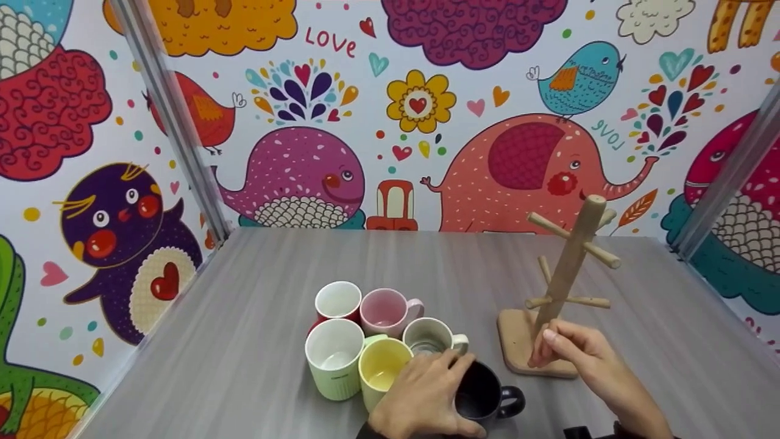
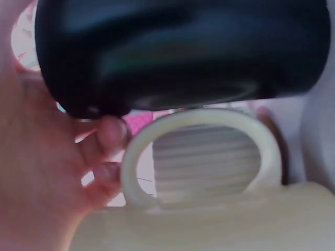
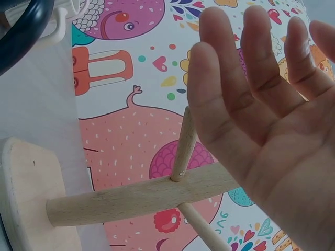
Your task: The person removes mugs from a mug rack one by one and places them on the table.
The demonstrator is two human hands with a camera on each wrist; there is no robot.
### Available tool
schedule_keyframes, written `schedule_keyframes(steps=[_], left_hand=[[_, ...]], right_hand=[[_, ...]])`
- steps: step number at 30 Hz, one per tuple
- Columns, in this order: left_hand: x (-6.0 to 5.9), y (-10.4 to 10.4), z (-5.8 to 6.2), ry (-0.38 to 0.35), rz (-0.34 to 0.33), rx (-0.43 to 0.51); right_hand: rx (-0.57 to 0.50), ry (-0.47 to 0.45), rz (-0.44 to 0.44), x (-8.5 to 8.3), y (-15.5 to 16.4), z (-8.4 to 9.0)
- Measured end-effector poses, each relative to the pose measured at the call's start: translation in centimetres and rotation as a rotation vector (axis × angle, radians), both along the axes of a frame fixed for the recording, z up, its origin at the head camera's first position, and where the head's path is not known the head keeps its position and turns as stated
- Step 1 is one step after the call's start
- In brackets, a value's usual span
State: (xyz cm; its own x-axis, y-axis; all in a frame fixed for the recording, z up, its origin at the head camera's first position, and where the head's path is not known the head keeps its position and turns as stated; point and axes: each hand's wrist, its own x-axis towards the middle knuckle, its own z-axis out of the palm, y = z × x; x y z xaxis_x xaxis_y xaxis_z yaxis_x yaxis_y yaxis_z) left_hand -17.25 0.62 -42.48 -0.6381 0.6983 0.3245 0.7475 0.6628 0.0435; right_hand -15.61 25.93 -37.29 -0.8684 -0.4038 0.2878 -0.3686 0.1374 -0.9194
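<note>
My left hand (image 1: 420, 390) holds a black mug (image 1: 478, 393), thumb at its near side and fingers at its far side. This mug stands upright with its handle (image 1: 514, 402) pointing right. In the left wrist view, the fingers (image 2: 111, 133) lie against the black wall (image 2: 183, 52), beside the pale handle (image 2: 268, 157) of the yellow mug (image 1: 381, 372). My right hand (image 1: 579, 350) is empty, its fingers loosely bent in front of the wooden mug tree (image 1: 567, 268). The right wrist view shows the palm (image 3: 282, 172) beside the tree's post (image 3: 120, 201) and pegs.
Left of the black mug, several mugs cluster closely: a light green one (image 1: 335, 366), a pink one (image 1: 385, 314), a grey-white one (image 1: 426, 335) and a red one with a white inside (image 1: 338, 300). Bare pegs (image 1: 602, 255) stick out from the tree. Patterned walls (image 1: 414, 164) enclose the grey table (image 1: 231, 341).
</note>
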Motion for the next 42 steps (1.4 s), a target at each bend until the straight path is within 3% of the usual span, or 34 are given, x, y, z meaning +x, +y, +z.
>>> schedule_keyframes(steps=[14,24,33,42], left_hand=[[-0.76,0.22,-0.45,0.073,-0.038,0.033],[-0.75,0.31,-0.32,0.046,-0.023,0.005],[-0.44,0.2,-0.4,-0.003,-0.018,0.011],[-0.79,0.16,-0.31,0.043,-0.017,0.026]], right_hand=[[-0.013,0.038,0.017,-0.2,0.22,-0.01],[0.007,0.016,-0.017,-0.09,0.02,0.13],[-0.012,0.026,0.012,0.11,-0.1,-0.04],[0.013,0.039,0.013,-0.12,-0.21,0.34]])
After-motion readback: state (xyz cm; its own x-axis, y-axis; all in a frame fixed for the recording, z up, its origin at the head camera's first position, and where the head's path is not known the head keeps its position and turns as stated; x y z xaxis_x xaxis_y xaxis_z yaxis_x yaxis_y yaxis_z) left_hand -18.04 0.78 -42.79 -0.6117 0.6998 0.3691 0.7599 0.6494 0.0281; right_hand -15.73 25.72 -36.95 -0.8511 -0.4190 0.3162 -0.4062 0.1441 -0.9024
